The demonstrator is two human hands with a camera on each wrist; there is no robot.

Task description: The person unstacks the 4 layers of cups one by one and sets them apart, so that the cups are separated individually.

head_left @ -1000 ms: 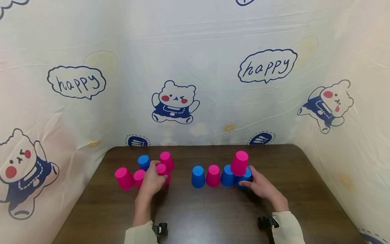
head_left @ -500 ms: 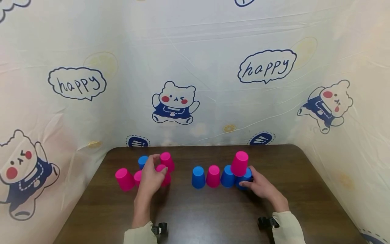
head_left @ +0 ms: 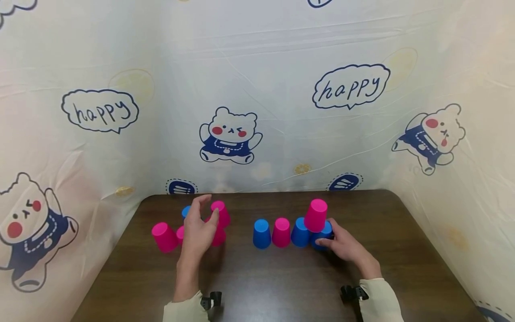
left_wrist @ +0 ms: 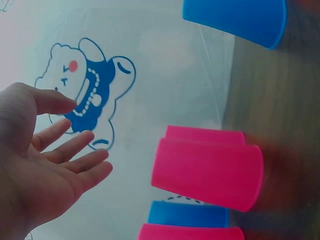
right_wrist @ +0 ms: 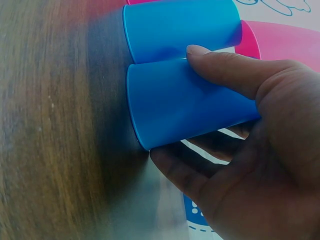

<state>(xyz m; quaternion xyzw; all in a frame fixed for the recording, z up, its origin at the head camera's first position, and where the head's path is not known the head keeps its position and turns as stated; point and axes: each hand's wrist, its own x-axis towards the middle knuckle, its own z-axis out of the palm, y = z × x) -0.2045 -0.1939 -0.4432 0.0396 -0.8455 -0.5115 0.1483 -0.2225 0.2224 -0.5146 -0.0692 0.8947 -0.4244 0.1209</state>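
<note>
In the head view my left hand (head_left: 200, 230) hovers over the left group of cups, thumb and fingers spread, holding nothing. The left wrist view shows that hand apart from a pink cup (left_wrist: 207, 172) and a blue cup (left_wrist: 235, 20). Partly hidden behind it are a blue cup (head_left: 186, 211) and pink cups. My right hand (head_left: 348, 246) grips the upside-down blue cup (right_wrist: 185, 105) at the right end of a row, thumb on one side and fingers on the other. A pink cup (head_left: 316, 215) sits across this cup and the neighbouring blue cup (head_left: 300, 232).
Left of those stand another pink cup (head_left: 281, 232) and a blue cup (head_left: 262, 234). A pink cup (head_left: 165, 237) marks the left end of the other group, with one pink cup (head_left: 220, 213) farther back. A printed cloth (head_left: 281, 134) hangs behind the brown table (head_left: 257, 286).
My left hand has come off the pink cup in the left group, rising and drifting slightly left as its fingers spread. The right hand stays on its blue cup.
</note>
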